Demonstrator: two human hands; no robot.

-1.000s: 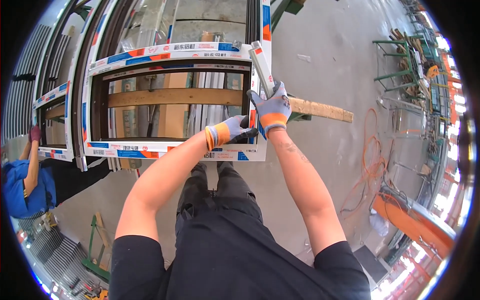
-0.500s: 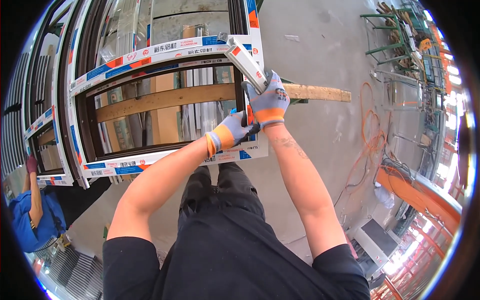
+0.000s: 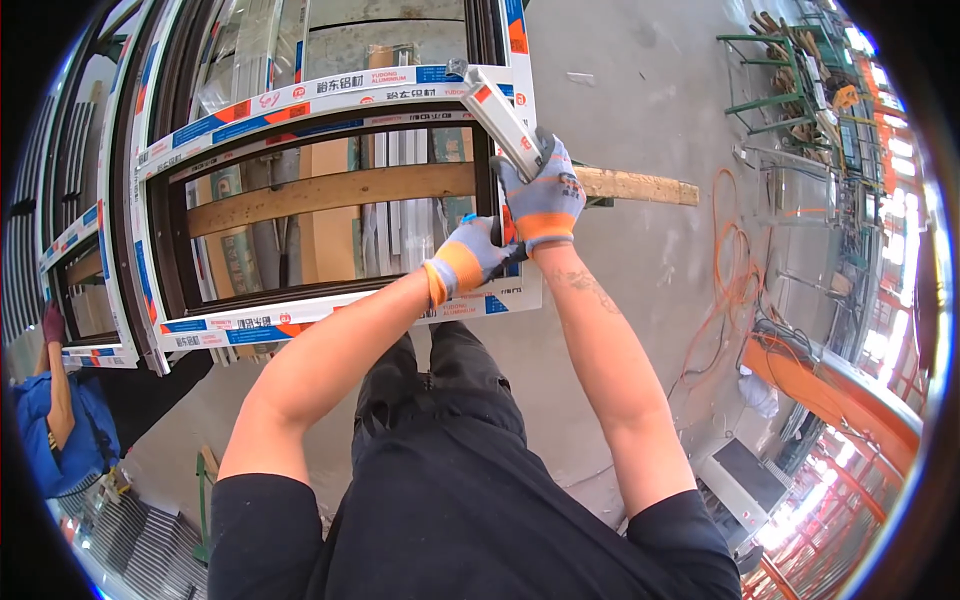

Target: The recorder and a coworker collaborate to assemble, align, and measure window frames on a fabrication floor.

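My right hand [image 3: 541, 195], in a grey glove with an orange cuff, is closed around the lower end of a short white bar-like piece [image 3: 505, 125] with red marks. The piece slants up and left over the frame's right corner. Close beside it, my left hand [image 3: 472, 256] is closed, in a similar glove, at the frame's right side. Between the hands shows an orange and black object [image 3: 508, 228], mostly hidden by the gloves. Under both hands lies a dark window frame [image 3: 160, 250] with white, blue and orange protective film on its edges.
A wooden beam [image 3: 640, 187] runs beneath the frame and sticks out to the right. More frames [image 3: 75, 240] stand at the left, where a person in blue [image 3: 65, 430] has a gloved hand on one. Orange hoses [image 3: 735, 250] lie on the floor near a green rack [image 3: 765, 85].
Both hands have shifted slightly right in the picture, with the white piece moving along in my right hand. The person in blue appears a little farther left.
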